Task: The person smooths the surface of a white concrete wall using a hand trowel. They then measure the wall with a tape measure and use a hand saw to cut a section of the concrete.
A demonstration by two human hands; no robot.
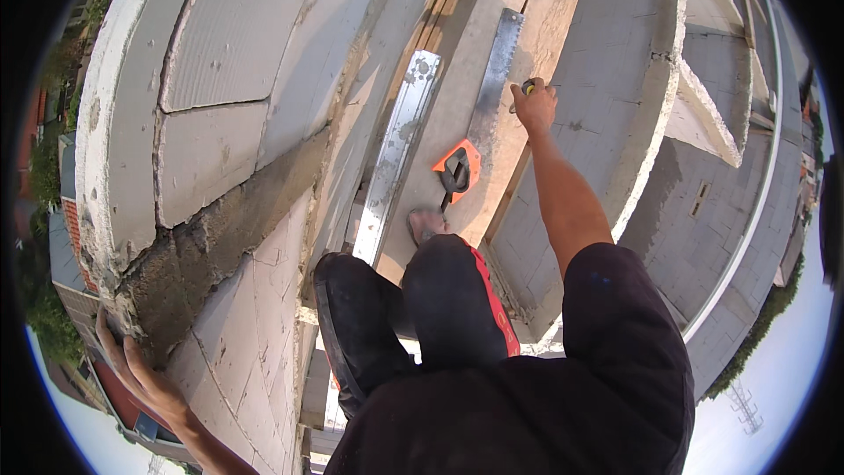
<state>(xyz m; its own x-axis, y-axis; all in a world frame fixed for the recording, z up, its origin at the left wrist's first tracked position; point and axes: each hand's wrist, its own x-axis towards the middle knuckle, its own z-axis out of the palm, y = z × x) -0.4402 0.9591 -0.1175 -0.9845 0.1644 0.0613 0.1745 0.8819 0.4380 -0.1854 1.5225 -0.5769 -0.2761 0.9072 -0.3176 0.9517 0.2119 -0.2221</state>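
My right hand point(536, 109) reaches out over the wooden planks, closed around a small black-and-yellow tape measure point(528, 86), mostly hidden by the fingers. Just left of it a handsaw point(497, 66) lies on the planks, its toothed steel blade pointing away and its orange-and-black handle point(457, 169) nearest me. At the far left, my left hand point(139, 376) rests with stretched fingers against the rough end of a grey block wall point(211, 154), beside a dark mortar band point(233, 220). It holds nothing visible.
A long mortar-spotted metal straightedge point(400, 145) lies left of the saw. The plank walkway point(549, 13) runs between block walls, with another wall point(615, 62) on the right. My bent knees and a foot are on the near planks. Rooftops and trees show far below, beyond the left wall.
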